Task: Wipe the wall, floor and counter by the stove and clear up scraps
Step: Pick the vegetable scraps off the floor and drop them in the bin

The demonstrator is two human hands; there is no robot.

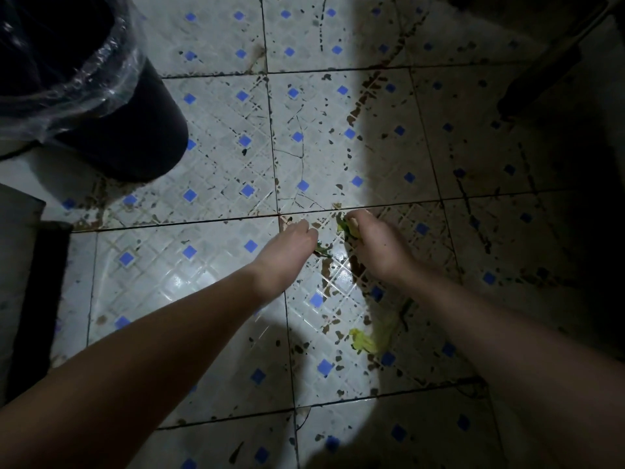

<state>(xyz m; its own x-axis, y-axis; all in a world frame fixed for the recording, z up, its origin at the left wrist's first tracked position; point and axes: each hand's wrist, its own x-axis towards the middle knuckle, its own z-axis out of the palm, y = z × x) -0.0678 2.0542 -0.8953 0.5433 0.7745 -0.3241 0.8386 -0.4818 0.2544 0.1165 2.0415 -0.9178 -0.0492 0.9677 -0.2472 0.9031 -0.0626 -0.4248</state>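
Both hands reach down to a dirty tiled floor (216, 252) of white tiles with small blue squares. My right hand (375, 245) is closed around yellow-green vegetable scraps (348, 228), which stick out at its fingertips. My left hand (287, 248) has its fingers curled on a thin dark green scrap (323, 250) lying on the tile between the two hands. Another yellow-green leaf scrap (363, 341) lies on the floor nearer me, under my right forearm. Brown and dark stains speckle the tiles around the hands.
A dark round bin (132, 130) lined with a clear plastic bag (77, 86) stands at the upper left. A dark mat or panel (37, 299) lies along the left edge. The right side lies in deep shadow, with a dark long object (554, 69) at the upper right.
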